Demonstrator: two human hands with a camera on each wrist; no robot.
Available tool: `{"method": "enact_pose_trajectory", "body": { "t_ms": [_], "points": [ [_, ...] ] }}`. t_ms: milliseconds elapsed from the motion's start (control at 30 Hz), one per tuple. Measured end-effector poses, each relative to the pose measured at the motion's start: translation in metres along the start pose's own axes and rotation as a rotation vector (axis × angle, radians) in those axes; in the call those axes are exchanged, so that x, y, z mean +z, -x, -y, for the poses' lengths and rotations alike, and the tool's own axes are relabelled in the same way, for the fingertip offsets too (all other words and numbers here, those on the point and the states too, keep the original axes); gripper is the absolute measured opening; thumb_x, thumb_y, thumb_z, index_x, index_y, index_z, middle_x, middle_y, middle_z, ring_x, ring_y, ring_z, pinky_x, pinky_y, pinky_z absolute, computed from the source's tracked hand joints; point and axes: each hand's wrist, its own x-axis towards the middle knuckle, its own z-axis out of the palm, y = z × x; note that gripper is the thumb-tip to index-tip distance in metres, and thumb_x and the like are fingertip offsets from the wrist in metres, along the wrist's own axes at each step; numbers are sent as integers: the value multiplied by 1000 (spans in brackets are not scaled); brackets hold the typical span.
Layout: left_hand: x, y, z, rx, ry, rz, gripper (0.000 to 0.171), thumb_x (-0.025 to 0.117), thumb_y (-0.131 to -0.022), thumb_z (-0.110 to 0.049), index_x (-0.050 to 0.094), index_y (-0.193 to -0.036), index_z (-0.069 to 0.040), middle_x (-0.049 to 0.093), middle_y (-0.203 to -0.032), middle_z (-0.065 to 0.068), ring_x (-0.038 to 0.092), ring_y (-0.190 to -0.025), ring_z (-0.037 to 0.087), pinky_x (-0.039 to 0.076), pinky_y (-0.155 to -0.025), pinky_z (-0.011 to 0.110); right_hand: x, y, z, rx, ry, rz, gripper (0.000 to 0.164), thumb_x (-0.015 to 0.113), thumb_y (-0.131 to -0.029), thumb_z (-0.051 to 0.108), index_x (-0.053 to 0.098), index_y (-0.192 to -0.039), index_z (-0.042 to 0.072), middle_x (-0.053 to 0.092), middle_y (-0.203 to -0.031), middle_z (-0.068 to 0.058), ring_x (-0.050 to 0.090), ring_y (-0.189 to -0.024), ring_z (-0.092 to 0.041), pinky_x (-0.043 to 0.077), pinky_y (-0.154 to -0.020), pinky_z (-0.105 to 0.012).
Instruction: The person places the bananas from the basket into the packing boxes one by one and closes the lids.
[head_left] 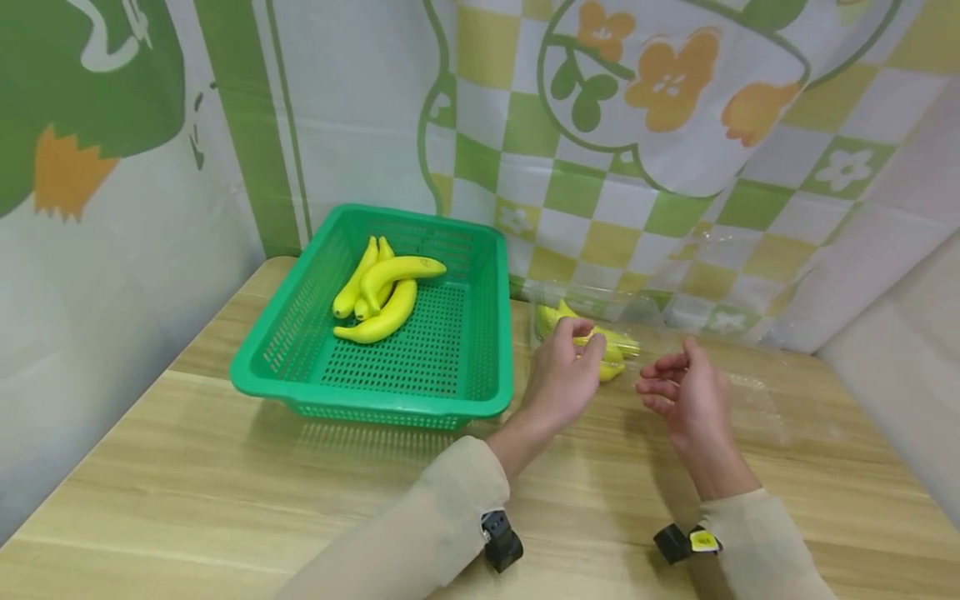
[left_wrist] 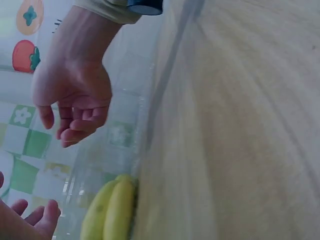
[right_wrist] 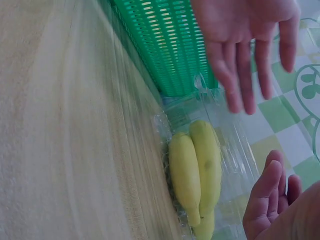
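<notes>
Several yellow bananas point(head_left: 618, 343) lie in a clear plastic box point(right_wrist: 231, 131) on the table, right of the green basket. Above the left part of this box is my left hand point(head_left: 567, 375), its fingers extended in the right wrist view and holding nothing; in the head view it partly hides the bananas. My right hand point(head_left: 692, 402) is held apart, to the right of the bananas, with loosely bent fingers and nothing in them. Side by side, two bananas point(right_wrist: 195, 167) show plainly in the right wrist view. The box's clear edges are hard to make out.
A green perforated basket point(head_left: 375, 403) stands to the left, with several bananas point(head_left: 401, 269) piled toward its back left. A patterned curtain point(head_left: 577, 192) hangs right behind the wooden table point(head_left: 187, 475). Clear plastic point(head_left: 753, 408) lies right of the right hand.
</notes>
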Motion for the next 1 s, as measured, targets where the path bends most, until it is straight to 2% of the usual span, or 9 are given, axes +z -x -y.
{"method": "enact_pose_trajectory", "body": {
  "t_ms": [100,167,267,367,433,500,600,767,1000],
  "points": [
    [-7,1,-10,78,-76,41,43,50,-109,-36,60,-145,-14,64,-146,3,66,-127,25,54,-105,43,2,0,0,-22,3,9,57,38,-115,45,64,-76,13,71,-64,1,70,-52,-13,58,-51,-25],
    [-13,2,-18,138,-173,75,45,49,-110,-37,59,-146,-13,63,-147,4,63,-132,25,53,-108,43,2,1,-1,-32,8,14,56,40,-114,45,64,-76,13,71,-64,1,70,-53,-12,58,-51,-25],
    [-21,4,-28,244,-393,111,48,47,-111,-40,56,-150,-14,59,-151,4,58,-140,24,50,-115,42,1,1,-1,-47,23,20,54,42,-114,44,64,-76,14,71,-65,2,70,-54,-12,59,-53,-25],
    [-31,7,-35,338,-636,120,53,47,-111,-44,51,-155,-16,53,-159,4,50,-148,24,45,-121,43,-1,1,-1,-66,49,24,52,43,-114,44,64,-77,14,72,-66,3,70,-55,-12,59,-54,-25],
    [-39,8,-37,367,-767,128,56,46,-111,-46,46,-159,-18,46,-165,5,46,-153,26,42,-125,45,-1,1,-2,-75,59,29,51,44,-114,43,64,-77,14,72,-66,3,70,-56,-12,59,-55,-25],
    [-48,8,-36,360,-857,148,59,44,-111,-49,41,-162,-21,40,-170,6,41,-156,29,39,-126,49,-1,0,-2,-83,68,33,51,44,-114,43,64,-77,14,72,-67,4,70,-56,-11,59,-55,-25],
    [-63,7,-33,320,-922,181,62,42,-111,-52,35,-166,-25,32,-174,7,32,-161,33,35,-128,53,-2,0,-2,-95,81,33,49,45,-114,40,64,-76,14,71,-66,4,69,-57,-11,58,-55,-24],
    [-90,7,-22,263,-943,185,64,43,-111,-54,33,-168,-27,24,-178,11,21,-164,42,29,-129,61,-2,-1,-4,-91,126,69,46,45,-114,34,64,-77,15,70,-67,4,67,-59,-10,58,-57,-23],
    [-127,2,-17,261,-1039,188,65,40,-112,-54,32,-169,-24,16,-179,13,14,-166,44,23,-131,62,-2,-3,-6,-114,155,94,43,45,-115,32,62,-79,14,69,-68,4,66,-60,-9,57,-58,-23]
  ]
}}
